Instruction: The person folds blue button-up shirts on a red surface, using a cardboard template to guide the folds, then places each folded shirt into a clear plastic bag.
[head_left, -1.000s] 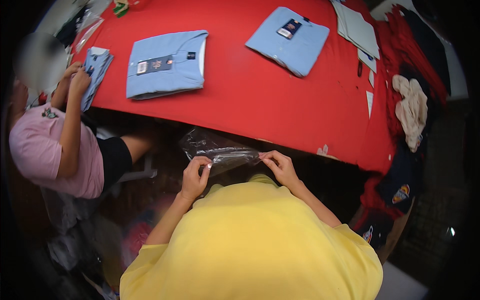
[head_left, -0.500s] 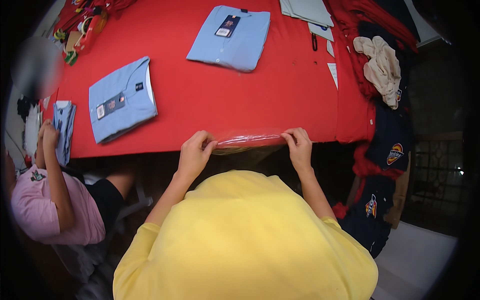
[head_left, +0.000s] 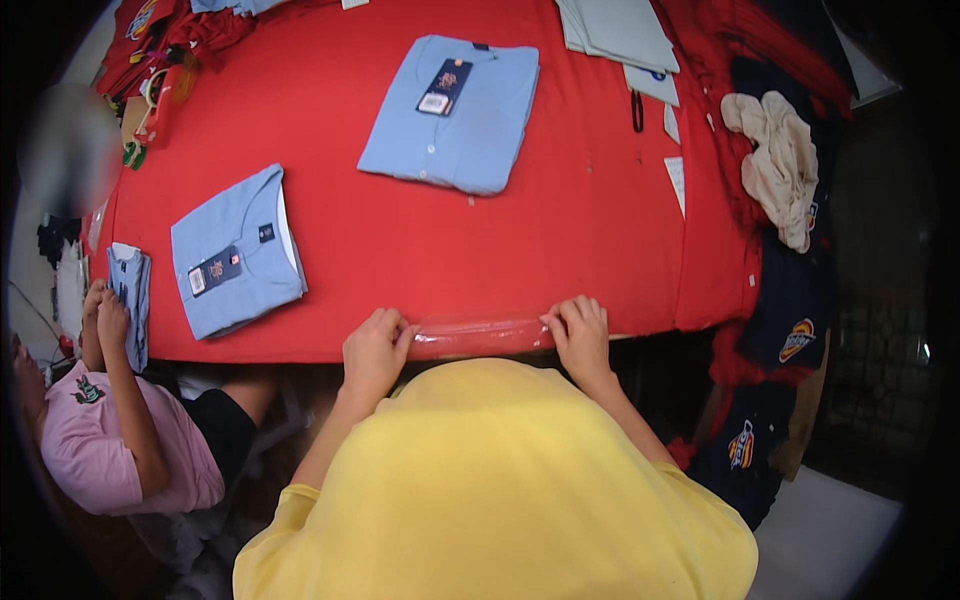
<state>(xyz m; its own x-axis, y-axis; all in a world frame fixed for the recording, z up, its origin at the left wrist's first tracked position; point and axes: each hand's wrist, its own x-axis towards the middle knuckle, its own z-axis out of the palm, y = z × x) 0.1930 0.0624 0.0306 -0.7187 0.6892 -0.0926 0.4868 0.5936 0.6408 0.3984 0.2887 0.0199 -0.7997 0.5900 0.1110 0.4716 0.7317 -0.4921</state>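
Stretched between my two hands at the near table edge is a clear plastic bag [head_left: 480, 338], its upper part lying on the red cloth and the rest hidden below the edge. My left hand [head_left: 376, 350] pinches its left corner, thumb against the fingers. At the opposite corner my right hand [head_left: 578, 340] pinches in the same way. A folded light-blue shirt [head_left: 465, 130] with a dark hang tag lies farther up the table. Another folded light-blue shirt [head_left: 240, 255], also tagged, rests left of my left hand.
A co-worker [head_left: 130, 430] in a pink shirt sits at the left, hands at another folded blue garment [head_left: 130, 300]. Pale card sheets [head_left: 625, 40] lie at the far right. A crumpled beige cloth [head_left: 775, 165] sits on dark garments there. Tape dispensers [head_left: 155, 105] stand far left.
The whole view has shifted, so the table and shirts appear lower. Both hands keep pinching the plastic bag, now lying more over the table edge and closer to me.
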